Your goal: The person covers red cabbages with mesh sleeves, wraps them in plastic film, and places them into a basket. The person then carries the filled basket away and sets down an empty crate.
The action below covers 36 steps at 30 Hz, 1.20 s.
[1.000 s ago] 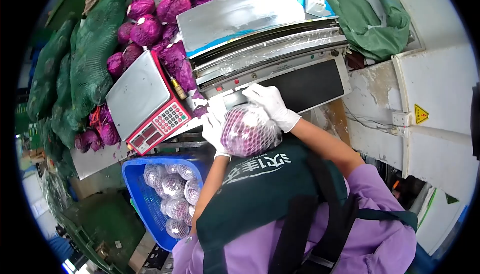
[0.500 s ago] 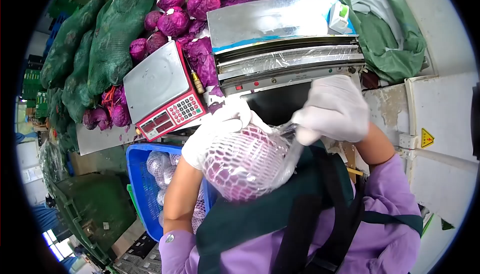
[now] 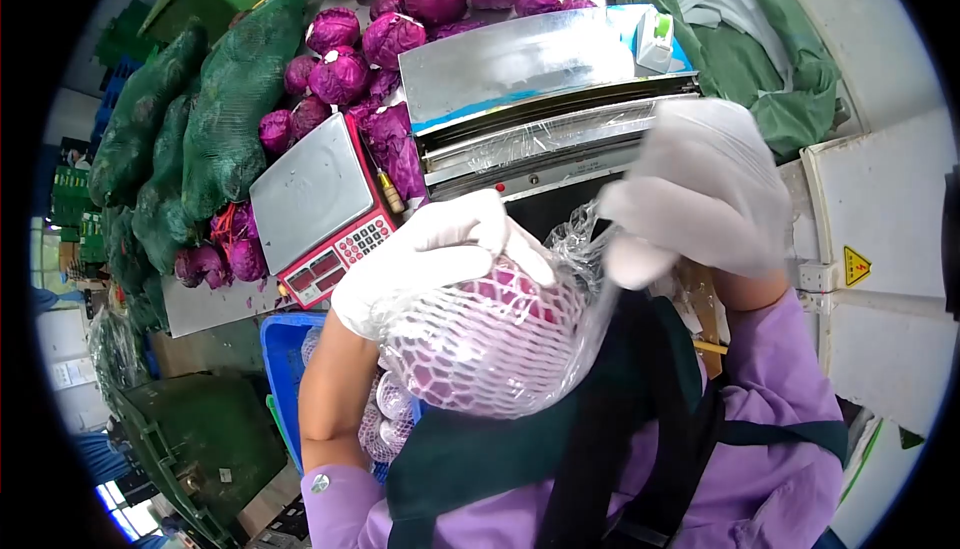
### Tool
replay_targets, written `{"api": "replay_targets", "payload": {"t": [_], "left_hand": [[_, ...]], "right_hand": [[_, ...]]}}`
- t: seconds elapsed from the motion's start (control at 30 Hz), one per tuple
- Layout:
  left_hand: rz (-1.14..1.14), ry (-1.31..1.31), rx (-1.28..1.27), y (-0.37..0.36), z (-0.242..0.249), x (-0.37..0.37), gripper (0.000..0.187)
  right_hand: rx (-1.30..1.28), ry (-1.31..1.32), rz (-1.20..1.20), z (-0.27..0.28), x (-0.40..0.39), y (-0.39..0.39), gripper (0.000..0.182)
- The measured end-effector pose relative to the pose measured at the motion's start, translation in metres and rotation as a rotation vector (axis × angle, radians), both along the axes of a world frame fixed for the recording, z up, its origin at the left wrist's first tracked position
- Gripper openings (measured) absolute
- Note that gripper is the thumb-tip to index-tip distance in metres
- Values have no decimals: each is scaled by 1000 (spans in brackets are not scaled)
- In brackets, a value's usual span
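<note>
A red cabbage (image 3: 480, 344) in a white foam net and clear plastic film is held up in front of my chest. My white-gloved left hand (image 3: 450, 249) grips its upper left side, with the thumb and fingers spread over the net. Right of the cabbage, my gloved right hand (image 3: 700, 199) is closed on a gathered end of the plastic film (image 3: 590, 239), drawn out from the cabbage. That hand is slightly blurred, and its fingertips partly hide the film.
Behind my hands stands a film-wrapping machine (image 3: 540, 129). A red scale (image 3: 325, 204) sits to its left, with loose red cabbages (image 3: 340, 74) and green mesh sacks (image 3: 230, 99) beyond. A blue crate (image 3: 285, 364) with netted cabbages is below my left arm.
My right hand has moved up and to the right, drawing the film end with it. My left hand and the cabbage have shifted slightly left and down.
</note>
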State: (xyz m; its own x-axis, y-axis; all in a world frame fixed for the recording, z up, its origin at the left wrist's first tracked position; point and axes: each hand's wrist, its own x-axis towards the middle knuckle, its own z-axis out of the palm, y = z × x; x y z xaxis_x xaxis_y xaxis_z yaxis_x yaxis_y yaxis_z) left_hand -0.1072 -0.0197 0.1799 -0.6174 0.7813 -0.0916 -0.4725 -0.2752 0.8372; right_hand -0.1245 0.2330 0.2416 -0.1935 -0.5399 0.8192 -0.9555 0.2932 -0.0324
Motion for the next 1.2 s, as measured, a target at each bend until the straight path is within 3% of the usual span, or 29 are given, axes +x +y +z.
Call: {"api": "replay_targets", "payload": {"t": [0.07,0.1,0.13,0.17,0.3,0.4,0.43,0.47,0.6,0.63,0.73,0.77,0.8,0.87,0.9,0.93,0.97,1.0,1.07,1.1,1.13,1.2], "left_hand": [[-40,-11,-83,8,22,-6,25],[-90,19,-91,13,31,-8,31],[-141,47,-100,15,36,-12,41],[-185,56,-77,-3,0,-22,54],[-87,360,-238,0,-4,-17,51],[427,-152,-159,24,16,-3,44],[314,-356,301,22,-5,-20,37],[466,-515,260,31,-6,-24,40],[473,-377,333,30,-26,-16,43],[516,-359,319,33,-26,-13,45],[632,-304,266,39,-30,-8,51],[632,65,48,33,-57,-10,61],[671,1,20,29,-72,-18,55],[584,-10,-276,22,-82,-9,52],[599,-309,-272,24,-88,-5,54],[589,-641,-164,21,-86,6,57],[559,-587,-63,23,-74,20,57],[530,-536,40,26,-62,35,58],[463,-282,4,41,-46,54,61],[555,-645,-109,50,-63,37,68],[507,265,-251,50,-66,56,82],[547,-13,-86,43,-83,41,93]], "right_hand": [[71,-229,41,10,-6,-15,14],[141,-117,43,9,-15,-23,11],[209,-5,43,6,-22,-32,9],[133,-26,136,-2,-25,-46,12],[56,-22,262,-26,-30,-71,10],[22,-221,352,-36,-32,-71,15],[65,-287,389,-34,-32,-69,18],[112,-356,432,-32,-31,-68,23],[275,-619,560,-19,-26,-60,40],[236,-768,529,-15,-23,-64,45],[63,-781,650,-50,-23,-68,47],[142,-780,645,-52,-21,-61,42],[135,-784,633,-54,-21,-53,42],[245,-1519,673,-61,-22,-35,37],[231,-1516,659,-73,-21,-26,37],[5,-1596,599,-93,-19,-17,35],[-226,-1661,536,-109,-16,-11,33],[-243,-1659,522,-119,-11,-5,33],[-805,-2221,285,-134,-5,0,31],[-856,-2197,249,-140,-5,-1,30],[-888,-2215,228,-145,-8,-5,29],[-960,-2147,89,-130,-18,-16,29]]}}
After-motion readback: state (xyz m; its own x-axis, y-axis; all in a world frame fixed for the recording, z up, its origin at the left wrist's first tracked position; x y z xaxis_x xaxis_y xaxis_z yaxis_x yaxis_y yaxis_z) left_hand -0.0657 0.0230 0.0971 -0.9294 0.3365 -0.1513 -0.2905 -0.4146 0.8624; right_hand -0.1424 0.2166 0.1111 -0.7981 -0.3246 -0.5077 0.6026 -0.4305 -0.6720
